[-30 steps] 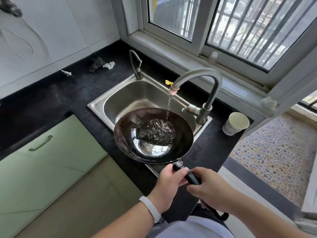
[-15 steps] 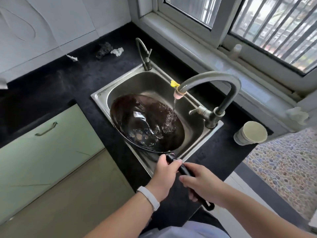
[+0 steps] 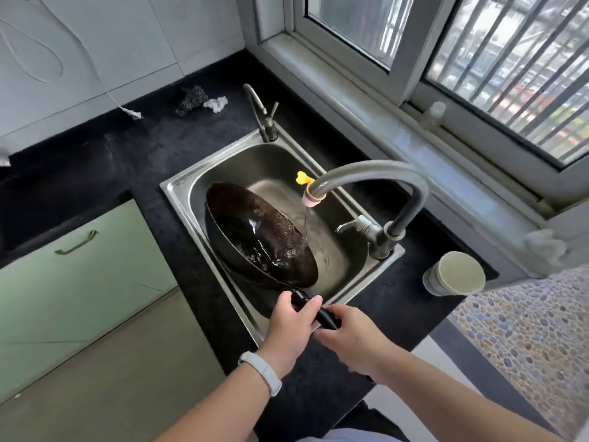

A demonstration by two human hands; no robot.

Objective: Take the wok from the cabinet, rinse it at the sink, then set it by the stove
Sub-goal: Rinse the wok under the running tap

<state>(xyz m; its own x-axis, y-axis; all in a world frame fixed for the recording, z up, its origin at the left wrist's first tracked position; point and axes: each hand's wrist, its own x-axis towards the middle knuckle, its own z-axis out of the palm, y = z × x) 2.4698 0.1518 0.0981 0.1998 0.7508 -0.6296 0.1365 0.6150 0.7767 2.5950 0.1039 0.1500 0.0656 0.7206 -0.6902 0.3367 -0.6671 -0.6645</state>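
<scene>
A dark wok (image 3: 255, 231) is tilted steeply to the left inside the steel sink (image 3: 178, 189), its right rim raised. Both hands grip its black handle (image 3: 322, 314): my left hand (image 3: 293, 327), with a white wristband, is nearer the bowl, and my right hand (image 3: 350, 339) holds further back. The curved grey faucet (image 3: 376, 170) runs a thin stream of water past the wok's right rim into the basin. Water glistens on the wok's inner surface.
A second small tap (image 3: 261, 113) stands at the sink's far corner. A paper cup (image 3: 455, 277) sits on the black counter (image 3: 95, 167) at the right. A dark scrubber (image 3: 191, 95) and crumpled tissue (image 3: 216, 103) lie near the back wall. Green cabinet door (image 3: 63, 282) at left.
The wok went from level and holding water under the faucet to steeply tilted leftward in the sink; the water has poured out. Both hands kept their grip on the handle.
</scene>
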